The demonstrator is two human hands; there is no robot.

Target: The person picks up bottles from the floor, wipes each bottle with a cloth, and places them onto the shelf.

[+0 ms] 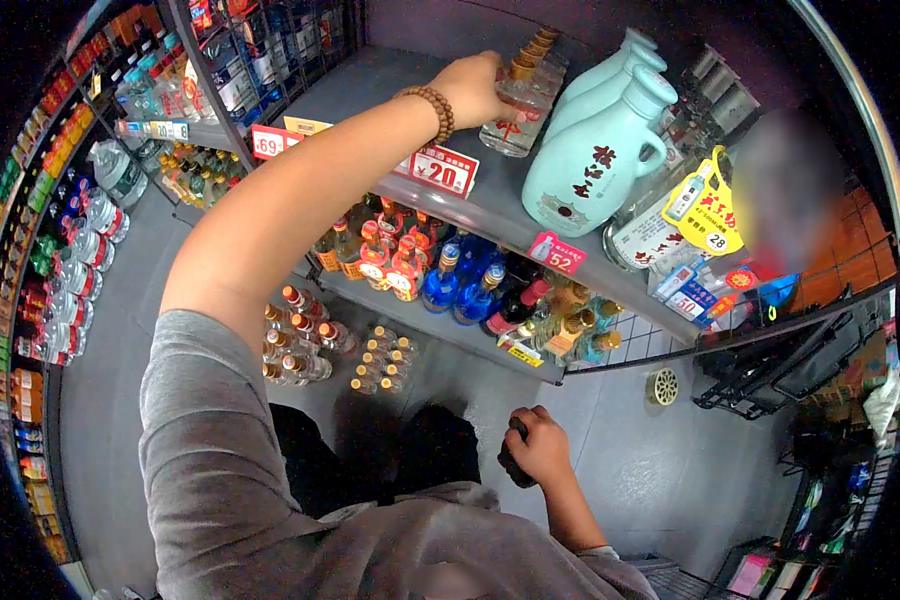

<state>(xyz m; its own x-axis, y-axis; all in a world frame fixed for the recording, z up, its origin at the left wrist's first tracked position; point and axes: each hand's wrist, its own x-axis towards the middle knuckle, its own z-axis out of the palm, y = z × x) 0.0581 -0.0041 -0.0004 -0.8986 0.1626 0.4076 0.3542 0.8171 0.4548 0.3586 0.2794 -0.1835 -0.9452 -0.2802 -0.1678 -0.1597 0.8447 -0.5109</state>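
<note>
My left hand (470, 92), with a beaded bracelet (440, 112) at the wrist, reaches onto the grey shelf. Its fingers are wrapped round a clear glass bottle (513, 132) with red lettering, which stands upright at the front of a row with gold caps. Right beside that row are pale turquoise jugs (592, 165) with dark lettering. Down by my body, my right hand (542, 447) is closed round a dark object (516, 455), perhaps a cloth; its kind is unclear.
Price tags (445, 172) line the shelf edge. Below stand blue bottles (460, 280) and red-labelled bottles (395, 265). Small gold-capped bottles (382, 360) stand on the floor near my legs. Water jugs (95, 230) and drink shelves run along the left. A wire grid (660, 335) is at right.
</note>
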